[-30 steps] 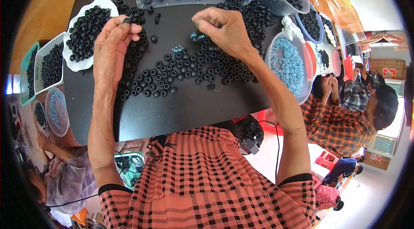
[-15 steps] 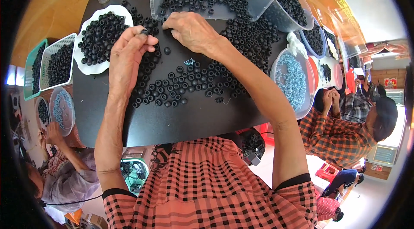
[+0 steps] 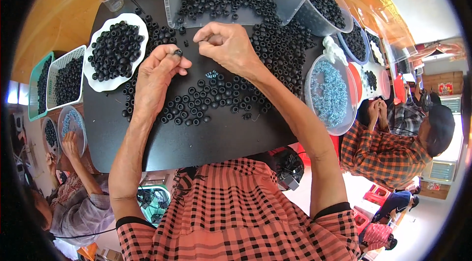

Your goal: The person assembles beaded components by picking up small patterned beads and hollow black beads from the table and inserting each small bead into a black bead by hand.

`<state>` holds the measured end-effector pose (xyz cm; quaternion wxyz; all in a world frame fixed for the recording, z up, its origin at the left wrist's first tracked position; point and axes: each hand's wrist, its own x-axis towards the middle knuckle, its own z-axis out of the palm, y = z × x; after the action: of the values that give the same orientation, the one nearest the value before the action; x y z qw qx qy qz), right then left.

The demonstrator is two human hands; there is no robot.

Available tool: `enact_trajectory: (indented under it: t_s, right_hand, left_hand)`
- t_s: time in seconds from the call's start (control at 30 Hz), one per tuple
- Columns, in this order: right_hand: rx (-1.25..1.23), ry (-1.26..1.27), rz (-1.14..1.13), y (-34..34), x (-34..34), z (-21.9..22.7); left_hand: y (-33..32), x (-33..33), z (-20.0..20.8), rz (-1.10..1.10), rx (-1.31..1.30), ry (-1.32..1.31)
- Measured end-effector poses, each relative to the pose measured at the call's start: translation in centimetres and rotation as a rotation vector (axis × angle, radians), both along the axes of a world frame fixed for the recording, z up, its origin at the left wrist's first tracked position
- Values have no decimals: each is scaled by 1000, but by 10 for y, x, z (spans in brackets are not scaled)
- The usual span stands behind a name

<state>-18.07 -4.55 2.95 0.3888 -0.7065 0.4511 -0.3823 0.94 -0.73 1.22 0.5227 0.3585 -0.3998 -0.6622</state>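
Dark tabletop (image 3: pixel 211 144), plate (image 3: pixel 102 85) of beads (image 3: pixel 117 48)

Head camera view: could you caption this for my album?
The left hand pinches a black bead over a dark, bead-strewn table, the right hand nearby.

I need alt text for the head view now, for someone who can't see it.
The left hand holds a black bead above a dark table strewn with more beads; the right hand is beside it, fingers curled. A plate of beads sits on the left, a tub of blue pieces on the right.
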Motion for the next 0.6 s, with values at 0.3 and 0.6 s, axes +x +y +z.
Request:
enact_trajectory:
  t_s: [0.3,0.6]
  right_hand:
    - [127,-268,53,30,7,0]
    - [-27,-273,-20,34,8,1]
  left_hand:
    - [8,-13,-1,-91,-12,-78]
    - [11,-13,-3,-80,-87,-191]
